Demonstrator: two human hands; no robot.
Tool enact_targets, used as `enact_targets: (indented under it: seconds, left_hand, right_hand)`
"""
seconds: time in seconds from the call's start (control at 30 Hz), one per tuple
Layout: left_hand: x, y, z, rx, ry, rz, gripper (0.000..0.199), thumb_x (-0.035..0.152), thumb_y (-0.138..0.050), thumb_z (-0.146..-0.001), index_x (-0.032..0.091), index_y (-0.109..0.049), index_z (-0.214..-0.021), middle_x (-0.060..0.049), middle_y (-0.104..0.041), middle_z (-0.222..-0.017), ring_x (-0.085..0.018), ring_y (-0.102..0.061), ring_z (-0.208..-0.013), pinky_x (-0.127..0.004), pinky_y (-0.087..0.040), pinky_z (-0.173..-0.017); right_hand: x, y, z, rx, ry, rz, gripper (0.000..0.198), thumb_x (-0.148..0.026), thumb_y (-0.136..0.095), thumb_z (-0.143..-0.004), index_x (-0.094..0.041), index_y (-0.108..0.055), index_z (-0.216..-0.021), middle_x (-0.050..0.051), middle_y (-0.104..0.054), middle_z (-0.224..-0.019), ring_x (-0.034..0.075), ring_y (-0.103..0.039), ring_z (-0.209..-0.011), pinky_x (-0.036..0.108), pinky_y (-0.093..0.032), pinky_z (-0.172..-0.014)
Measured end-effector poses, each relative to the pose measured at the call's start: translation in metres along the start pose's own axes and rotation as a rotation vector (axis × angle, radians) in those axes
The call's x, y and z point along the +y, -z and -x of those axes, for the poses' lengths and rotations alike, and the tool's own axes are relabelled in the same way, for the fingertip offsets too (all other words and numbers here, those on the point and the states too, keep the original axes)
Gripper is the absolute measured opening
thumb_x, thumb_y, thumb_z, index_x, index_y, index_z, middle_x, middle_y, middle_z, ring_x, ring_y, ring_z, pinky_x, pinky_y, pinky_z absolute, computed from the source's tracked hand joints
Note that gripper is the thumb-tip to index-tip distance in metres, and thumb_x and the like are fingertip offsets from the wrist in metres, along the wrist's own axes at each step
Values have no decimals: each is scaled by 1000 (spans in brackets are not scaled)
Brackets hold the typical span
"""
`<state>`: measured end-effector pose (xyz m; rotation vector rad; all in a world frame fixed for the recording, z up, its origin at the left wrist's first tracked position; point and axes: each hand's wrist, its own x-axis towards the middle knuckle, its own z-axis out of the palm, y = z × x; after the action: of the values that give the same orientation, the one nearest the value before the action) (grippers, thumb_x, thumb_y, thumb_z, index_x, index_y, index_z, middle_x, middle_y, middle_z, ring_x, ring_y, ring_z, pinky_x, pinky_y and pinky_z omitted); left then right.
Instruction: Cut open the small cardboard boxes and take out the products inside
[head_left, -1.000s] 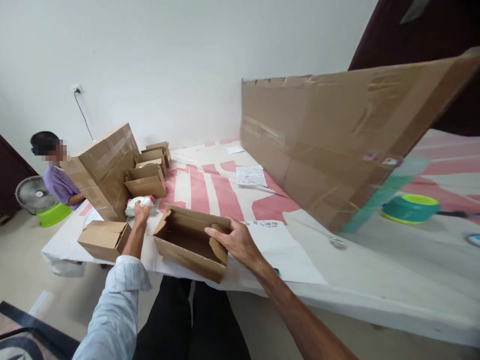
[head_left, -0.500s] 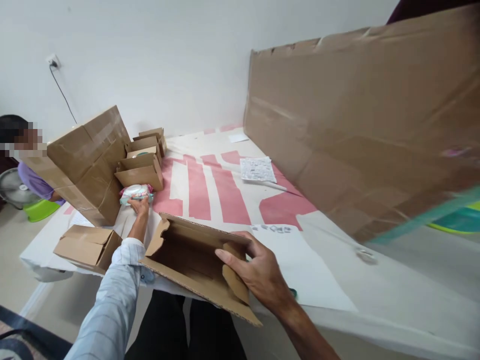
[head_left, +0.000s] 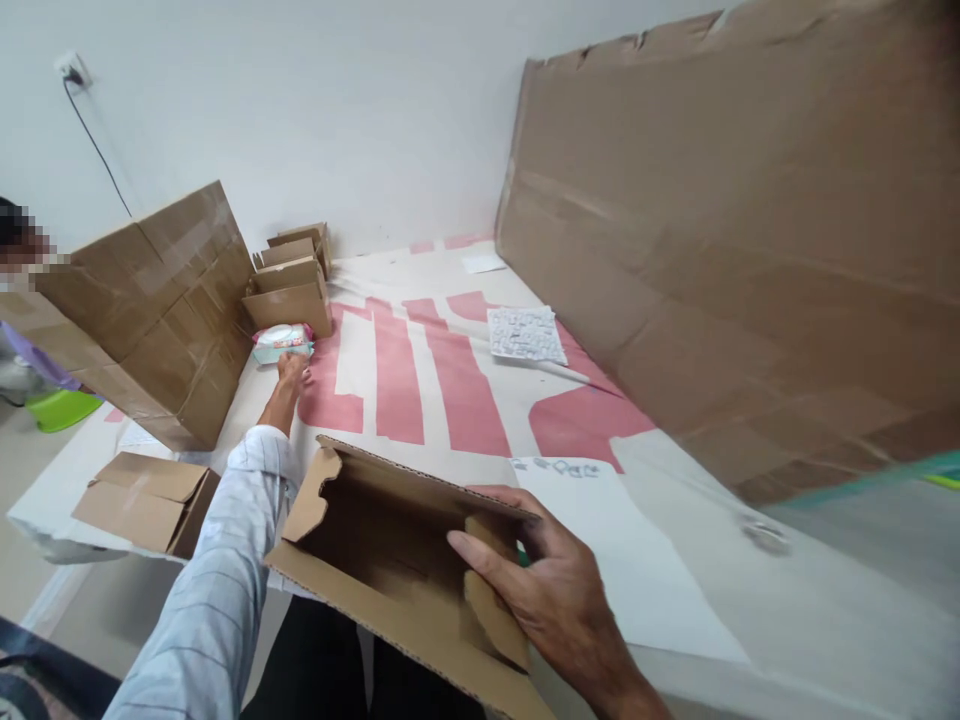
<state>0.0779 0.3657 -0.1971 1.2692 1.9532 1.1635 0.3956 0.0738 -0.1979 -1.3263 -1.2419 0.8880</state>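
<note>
While the right hand [head_left: 559,590] grips one open carton [head_left: 390,560] by its end wall, the left hand [head_left: 291,370] reaches out to one soft packet [head_left: 281,338] on the worktop [head_left: 847,580]. The right thumb presses inside the carton by the folded end flap, with the other fingers outside, mostly hidden. The left fingers are partly curled at the packet's near right edge; whether they have hold of it cannot be told.

Beyond the packet stands a row of at least three open cartons [head_left: 292,312], the far ones overlapping. One carton with folded-over flaps [head_left: 135,505] sits at the near left. Two large cardboard pieces flank the space: a taped one [head_left: 150,320] on the left and a broad panel [head_left: 712,250] on the right. Three white sheets lie between them: one large [head_left: 622,570], one densely marked [head_left: 527,335] and one small [head_left: 484,263].

The held carton is plain brown, tilted over the worktop's near edge, its top open, with corrugated edges and a notched flap at its left end; its visible interior is shadowed. The packet is plump, white on top, with pink at the back and pale green along the front.
</note>
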Motion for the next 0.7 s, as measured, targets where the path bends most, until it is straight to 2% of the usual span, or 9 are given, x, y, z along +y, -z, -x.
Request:
enact_targets:
  seconds: [0.1,0.17,0.23,0.33,0.4,0.47,0.53,0.63,0.7]
  left_hand:
    - [0,20,53,-40,-48,161,51,38,-59,-106,18,-52,-153,-17,-71,-136,-26,-75,-117,-37,-64,-89]
    - [-15,42,104,-62,-82,228,49,42,-61,-103,19,-58,-147,-17,-71,-139,-28,-75,-119,-40,-63,-93]
    - [-39,67,161,-50,-127,294,49,48,-64,-98,22,-65,-139,-16,-72,-137,-30,-75,-119,-43,-63,-95]
    - [-78,98,239,-1,-126,193,40,55,-66,-90,26,-72,-116,-9,-77,-111,-27,-76,-103,-41,-64,-87]
    - [-95,105,274,-69,-137,122,30,54,-69,-87,28,-72,-101,-6,-75,-96,-25,-74,-88,-39,-63,-79]
    - [-100,102,289,-168,-171,89,26,52,-71,-85,29,-70,-95,-6,-75,-99,-24,-74,-85,-38,-62,-74]
    - [-98,93,286,-232,-197,71,25,50,-74,-83,30,-69,-97,-7,-75,-109,-24,-74,-88,-38,-61,-73]
    - [-91,75,260,-210,-191,27,38,47,-81,-79,29,-66,-108,-9,-75,-118,-26,-73,-93,-40,-61,-80]
    - [-87,65,237,-153,-164,4,60,48,-88,-73,27,-62,-122,-12,-74,-124,-29,-73,-101,-44,-61,-89]
  right_hand:
    - [-2,-3,0,25,-2,-6,48,-64,-85,-71,-25,-73,-96,6,-78,-93,27,-72,-86,39,-62,-81]
    - [-2,-5,0,59,0,-15,50,-64,-86,-70,-25,-71,-97,6,-78,-92,27,-72,-85,39,-62,-81]
    - [-2,-9,-1,104,0,-36,51,-64,-86,-70,-24,-70,-98,6,-78,-92,27,-72,-86,39,-61,-80]
    - [-4,-22,-11,163,-11,-70,52,-64,-85,-71,-24,-68,-98,7,-78,-92,28,-72,-87,41,-61,-80]
    - [-7,-38,-24,175,-7,-81,51,-64,-85,-71,-24,-66,-98,8,-78,-93,29,-73,-87,43,-61,-81]
    - [-12,-61,-42,164,14,-87,51,-63,-84,-70,-24,-65,-96,10,-78,-94,30,-72,-88,44,-61,-83]
    - [-17,-89,-64,143,46,-95,51,-64,-82,-69,-24,-63,-95,10,-78,-96,30,-72,-91,44,-61,-85]
    - [-25,-136,-99,71,77,-103,55,-65,-80,-69,-24,-63,-101,11,-78,-100,30,-71,-97,43,-61,-88]
    - [-30,-165,-120,-17,85,-106,59,-65,-77,-73,-21,-62,-109,13,-77,-108,30,-71,-100,44,-61,-91]
